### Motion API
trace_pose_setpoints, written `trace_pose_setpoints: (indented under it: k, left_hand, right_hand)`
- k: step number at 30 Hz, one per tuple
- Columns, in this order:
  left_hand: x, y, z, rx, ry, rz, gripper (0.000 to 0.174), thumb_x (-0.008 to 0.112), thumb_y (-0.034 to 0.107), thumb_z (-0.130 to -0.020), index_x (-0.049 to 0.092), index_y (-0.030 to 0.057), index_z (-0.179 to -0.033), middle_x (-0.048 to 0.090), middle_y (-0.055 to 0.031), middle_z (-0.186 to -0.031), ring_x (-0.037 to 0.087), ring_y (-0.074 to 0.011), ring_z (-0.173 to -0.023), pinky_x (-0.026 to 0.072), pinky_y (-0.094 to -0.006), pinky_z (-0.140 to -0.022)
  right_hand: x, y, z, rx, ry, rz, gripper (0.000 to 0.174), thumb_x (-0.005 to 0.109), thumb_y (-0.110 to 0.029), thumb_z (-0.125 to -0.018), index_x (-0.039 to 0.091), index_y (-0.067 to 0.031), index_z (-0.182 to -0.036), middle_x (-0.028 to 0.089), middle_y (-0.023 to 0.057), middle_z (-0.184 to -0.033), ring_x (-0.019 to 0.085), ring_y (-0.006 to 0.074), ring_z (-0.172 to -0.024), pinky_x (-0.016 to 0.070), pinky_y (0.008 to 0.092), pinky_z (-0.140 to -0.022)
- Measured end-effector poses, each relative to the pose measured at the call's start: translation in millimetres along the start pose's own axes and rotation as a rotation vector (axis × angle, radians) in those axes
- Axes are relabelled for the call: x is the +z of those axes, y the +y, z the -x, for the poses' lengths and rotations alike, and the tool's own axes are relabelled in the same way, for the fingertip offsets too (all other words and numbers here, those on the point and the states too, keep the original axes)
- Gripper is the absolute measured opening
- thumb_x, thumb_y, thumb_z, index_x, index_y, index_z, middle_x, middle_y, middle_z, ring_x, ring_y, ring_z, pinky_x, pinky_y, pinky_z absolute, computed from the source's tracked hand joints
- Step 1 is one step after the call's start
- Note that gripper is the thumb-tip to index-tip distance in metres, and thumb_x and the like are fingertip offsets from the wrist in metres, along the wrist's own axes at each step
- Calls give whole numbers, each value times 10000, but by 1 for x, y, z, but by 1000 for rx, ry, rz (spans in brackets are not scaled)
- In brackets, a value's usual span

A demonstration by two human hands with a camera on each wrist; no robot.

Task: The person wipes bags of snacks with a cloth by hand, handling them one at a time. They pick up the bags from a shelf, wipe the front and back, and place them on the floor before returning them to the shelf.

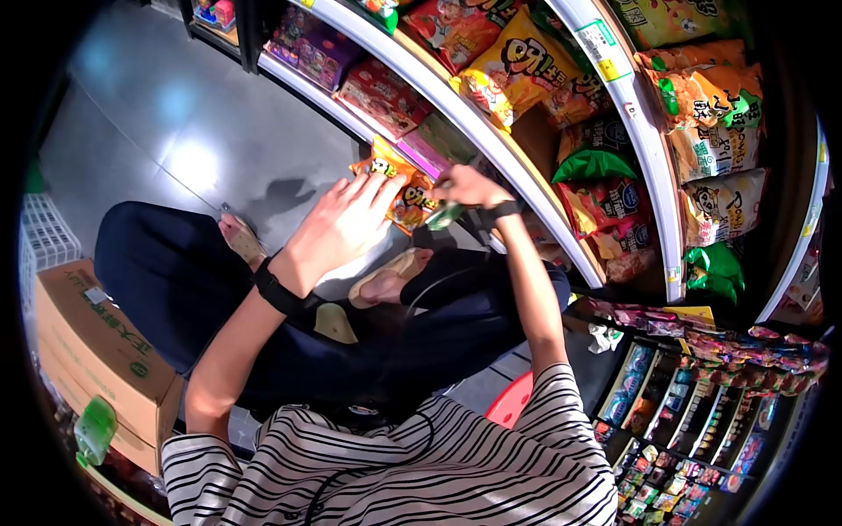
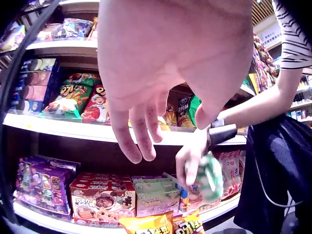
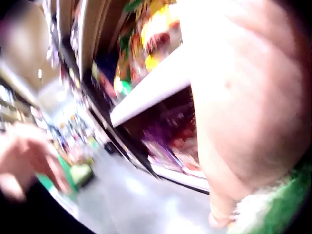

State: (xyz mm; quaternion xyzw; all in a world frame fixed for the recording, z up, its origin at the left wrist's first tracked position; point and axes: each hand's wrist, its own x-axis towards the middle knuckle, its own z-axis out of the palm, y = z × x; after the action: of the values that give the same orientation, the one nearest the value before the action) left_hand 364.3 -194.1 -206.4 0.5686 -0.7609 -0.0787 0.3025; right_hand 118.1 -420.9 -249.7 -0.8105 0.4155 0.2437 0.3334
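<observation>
Clearly, green item (image 2: 211, 178) in right fingers (image 2: 192, 170)

We saw two orange-and-yellow snack bags (image 1: 410, 207) with bold dark lettering, side by side near the left hand (image 1: 349, 215); our right hand (image 1: 476, 187) gripped a blurred green-and-white item (image 2: 211, 178).

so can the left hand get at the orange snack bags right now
Probably yes: the left hand looks empty, its fingers above the orange snack bags with nothing visible between; the right hand, holding something green, is close by.
</observation>
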Motion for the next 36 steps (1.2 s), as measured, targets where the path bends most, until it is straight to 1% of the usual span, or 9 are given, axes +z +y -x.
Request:
trace_pose_setpoints:
  k: [5, 8, 11, 14, 18, 20, 23, 30, 36]
  left_hand:
    - [6, -5, 8, 22, -43, 63, 567, 619, 213, -927, 451, 39, -1441, 577, -180, -1298, 582, -328, -1177, 456, -431, -1027]
    - [11, -9, 10, 64, -69, 30, 492, 621, 200, -921, 508, 38, -1371, 590, -149, -1254, 595, -311, -1152, 471, -421, -1003]
    - [11, -11, 8, 4, -264, 61, 411, 627, 195, -912, 555, 38, -1285, 597, -118, -1187, 606, -291, -1116, 482, -409, -976]
    - [23, -12, 10, 35, -288, -64, 364, 626, 251, -918, 548, 49, -1210, 584, -111, -1100, 627, -289, -1045, 490, -407, -923]
    - [24, -9, 9, 93, -258, -29, 319, 656, 245, -900, 580, 58, -1147, 600, -90, -1025, 637, -280, -966, 503, -394, -874]
    - [26, -11, 10, 84, -291, -24, 304, 662, 232, -895, 582, 60, -1132, 599, -93, -1032, 635, -280, -971, 505, -394, -867]
    - [23, -12, 8, 28, -374, -24, 292, 668, 211, -887, 576, 63, -1122, 596, -98, -1048, 630, -283, -988, 505, -400, -864]
    - [28, -16, 16, 7, -471, -23, 328, 665, 196, -886, 532, 68, -1158, 588, -114, -1086, 610, -295, -1041, 491, -413, -881]
    - [30, -10, 15, 46, -453, -34, 286, 658, 195, -891, 544, 67, -1120, 595, -107, -1050, 610, -286, -1035, 489, -409, -871]
  right_hand:
    - [-104, 8, 110, -225, 320, -533, 442, 659, -378, -952, 682, -16, -1204, 743, 94, -1016, 711, 225, -915, 566, 363, -838]
    - [-119, 64, 107, 118, 629, -1271, 433, 589, -337, -996, 613, -70, -1336, 699, 105, -1150, 670, 205, -1034, 526, 377, -923]
    - [-125, 132, 61, 21, 754, -657, 475, 635, -337, -957, 621, -22, -1313, 669, 129, -1226, 630, 245, -1123, 491, 398, -976]
    - [-122, 206, -20, -34, 1153, -647, 502, 653, -359, -948, 619, 0, -1298, 639, 138, -1310, 589, 260, -1201, 456, 399, -1011]
    - [-149, 154, 12, 22, 1067, -470, 520, 661, -370, -956, 608, 9, -1308, 625, 126, -1336, 558, 237, -1248, 434, 376, -1036]
    - [-140, 134, 18, -337, 1225, -502, 630, 588, -490, -983, 557, -9, -1389, 601, 133, -1372, 540, 220, -1275, 411, 346, -1063]
    - [-134, 127, 33, 55, 1134, -614, 558, 682, -454, -914, 675, 42, -1170, 719, 164, -1088, 662, 241, -1032, 489, 387, -912]
    - [-116, 127, 34, 150, 1107, -457, 609, 701, -602, -819, 759, -15, -969, 735, 224, -912, 703, 381, -894, 525, 419, -861]
    - [-112, 47, 84, 459, 1267, -95, 656, 664, -657, -808, 749, -61, -1068, 726, 213, -1061, 693, 409, -992, 548, 459, -869]
